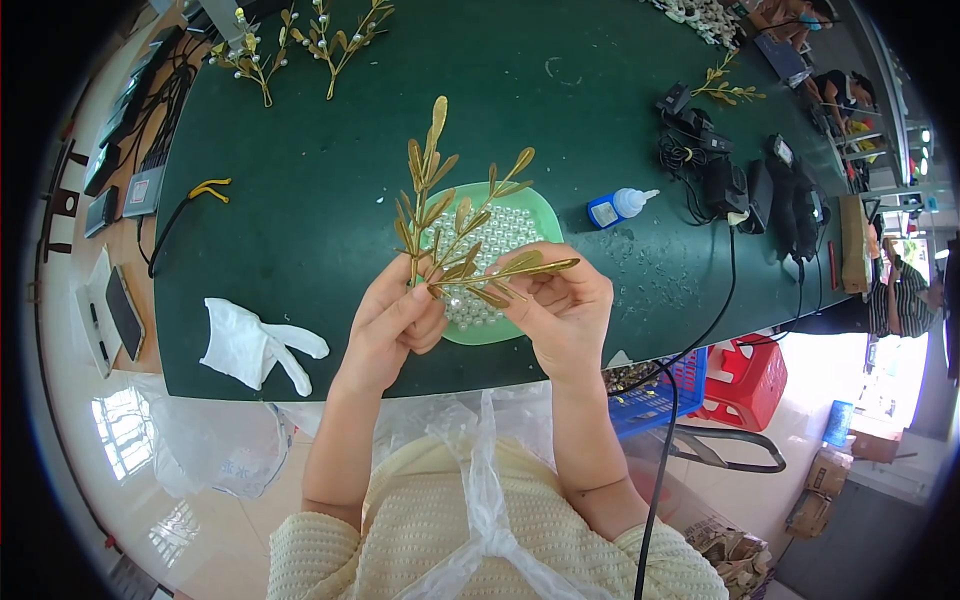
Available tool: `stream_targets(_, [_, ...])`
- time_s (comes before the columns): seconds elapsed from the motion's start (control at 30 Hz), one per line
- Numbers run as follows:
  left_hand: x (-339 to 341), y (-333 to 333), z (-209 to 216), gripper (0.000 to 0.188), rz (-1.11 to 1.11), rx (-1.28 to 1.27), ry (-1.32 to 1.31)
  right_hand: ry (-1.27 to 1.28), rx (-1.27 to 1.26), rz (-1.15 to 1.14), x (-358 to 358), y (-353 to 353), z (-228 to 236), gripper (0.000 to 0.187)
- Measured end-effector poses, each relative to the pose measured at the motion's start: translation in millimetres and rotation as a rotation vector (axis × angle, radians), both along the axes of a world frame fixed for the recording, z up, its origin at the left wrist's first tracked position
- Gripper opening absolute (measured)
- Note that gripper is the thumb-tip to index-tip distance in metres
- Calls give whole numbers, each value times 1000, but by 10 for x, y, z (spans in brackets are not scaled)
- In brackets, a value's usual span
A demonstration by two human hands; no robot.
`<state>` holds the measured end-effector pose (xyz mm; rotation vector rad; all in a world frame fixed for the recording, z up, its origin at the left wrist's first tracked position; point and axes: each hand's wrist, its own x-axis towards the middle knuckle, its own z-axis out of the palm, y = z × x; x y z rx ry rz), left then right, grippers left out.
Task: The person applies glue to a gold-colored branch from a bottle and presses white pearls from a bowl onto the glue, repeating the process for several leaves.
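Note:
My left hand [388, 322] pinches the stem of a gold artificial leaf branch [428, 170], whose several twigs fan out upward and to the right. At the lower right twig, my right hand [565, 310] has its thumb and fingers closed around the leaves. Under the branch sits a light green plate [545, 215] filled with white pearl beads [500, 232]. The hands and leaves cover part of the beads. Whether a bead is between my right fingertips is too small to make out.
Right of the plate lies a small blue-and-white glue bottle [622, 207]. A white glove [262, 345] rests at the table's near left edge. Pearl-set gold branches [333, 45] lie at the far left. Black adapters and cables [725, 180] crowd the right side; one cable hangs past my right arm.

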<state>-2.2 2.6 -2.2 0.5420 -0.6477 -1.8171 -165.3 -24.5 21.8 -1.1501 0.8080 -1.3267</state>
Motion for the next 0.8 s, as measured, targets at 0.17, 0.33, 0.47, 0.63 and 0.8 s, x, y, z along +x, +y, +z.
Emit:
stream_targets(0.17, [2,6,10,23,11,-4,-19,99,-31,8,26,3,14,23])
stream_targets(0.33, [-8,0,29,24,20,3,-31,128,-58,4,31,11,77,22])
stream_targets(0.47, [-36,-11,27,22,37,57,-49,159,-74,-9,17,-8,94,23])
stream_targets(0.63, [-32,-5,21,22,35,39,-38,227,-139,-91,71,-22,121,17])
stream_targets(0.8, [-54,-5,12,24,43,54,-18,208,-131,-100,50,-18,126,16])
